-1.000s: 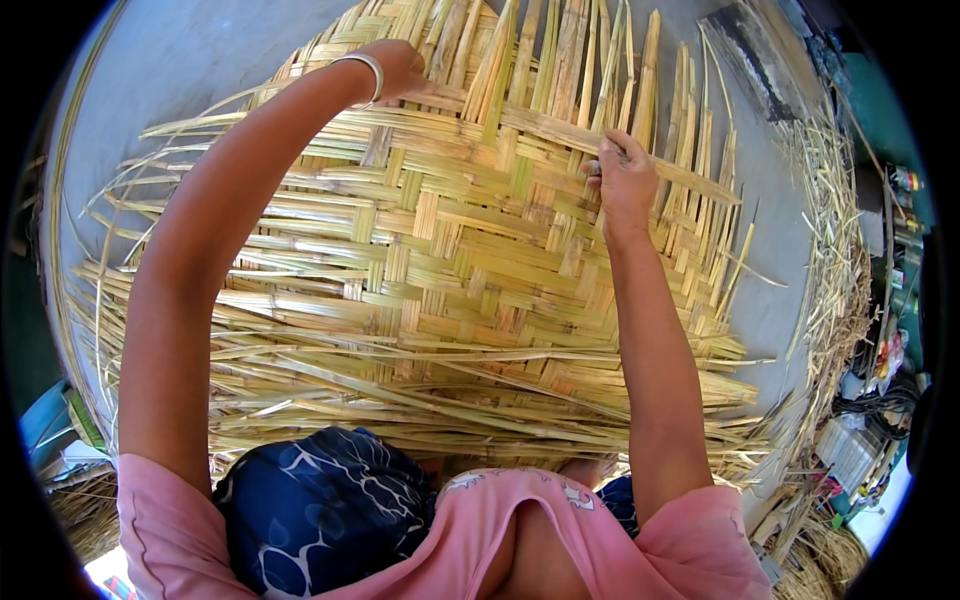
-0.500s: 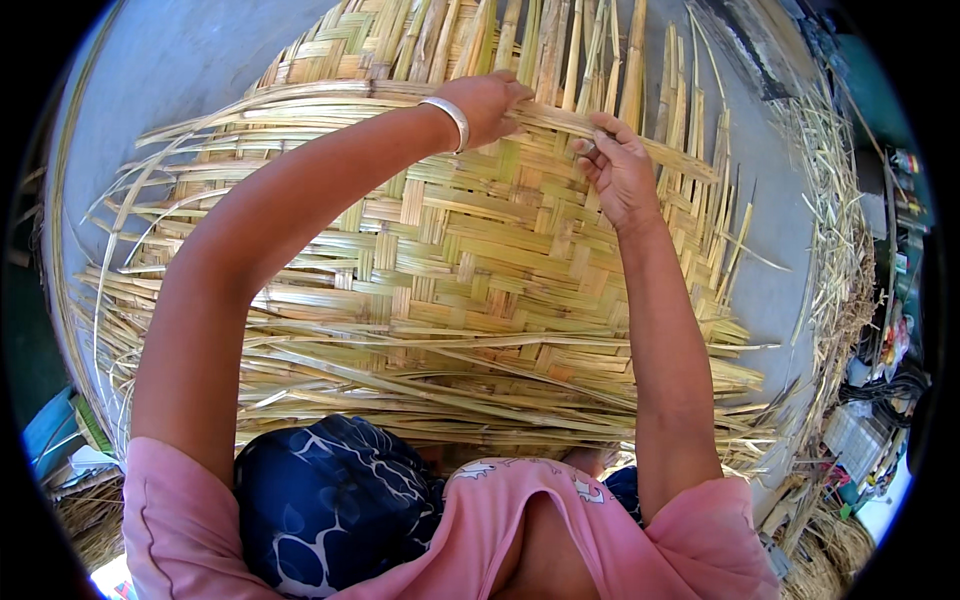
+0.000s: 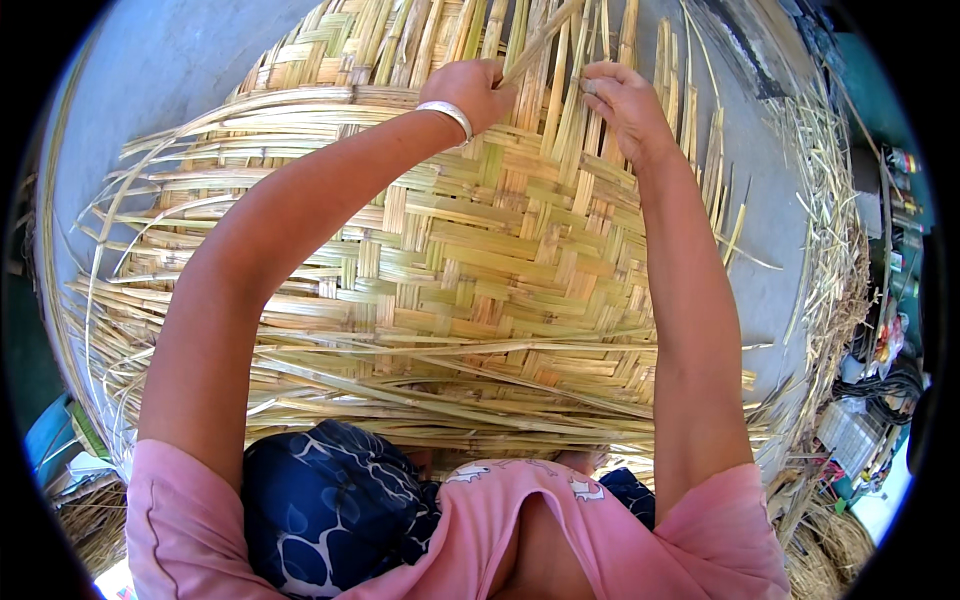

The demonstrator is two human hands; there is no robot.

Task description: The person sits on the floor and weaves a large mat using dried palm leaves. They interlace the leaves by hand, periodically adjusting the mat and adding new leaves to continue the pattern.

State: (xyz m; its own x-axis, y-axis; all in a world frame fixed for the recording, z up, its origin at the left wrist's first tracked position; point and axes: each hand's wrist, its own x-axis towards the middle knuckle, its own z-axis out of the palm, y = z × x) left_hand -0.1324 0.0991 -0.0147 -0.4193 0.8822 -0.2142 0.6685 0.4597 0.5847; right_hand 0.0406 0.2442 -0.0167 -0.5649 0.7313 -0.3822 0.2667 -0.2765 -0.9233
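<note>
A large woven mat (image 3: 480,240) of split cane strips, yellow and green, spreads in front of me. Near its far edge, my left hand (image 3: 472,95), with a silvery bangle on the wrist, is closed round a flat cane strip (image 3: 543,40) that slants up and to the right. My right hand (image 3: 628,108) is just right of it, fingers bent and fingertips pinched at an upright strip (image 3: 572,115) of the mat. What lies between those fingertips is partly hidden.
Loose strip ends (image 3: 150,215) fan out past the mat's left side over the grey floor (image 3: 130,90). More long strips (image 3: 440,395) lie across the near side by my lap. A heap of straw-like scraps (image 3: 835,240) lines the right, with cables (image 3: 890,385) and clutter beyond.
The strip held by my left hand has swung from lying crosswise to slanting up and away. My right hand has left that strip's right part and moved up to an upright strip.
</note>
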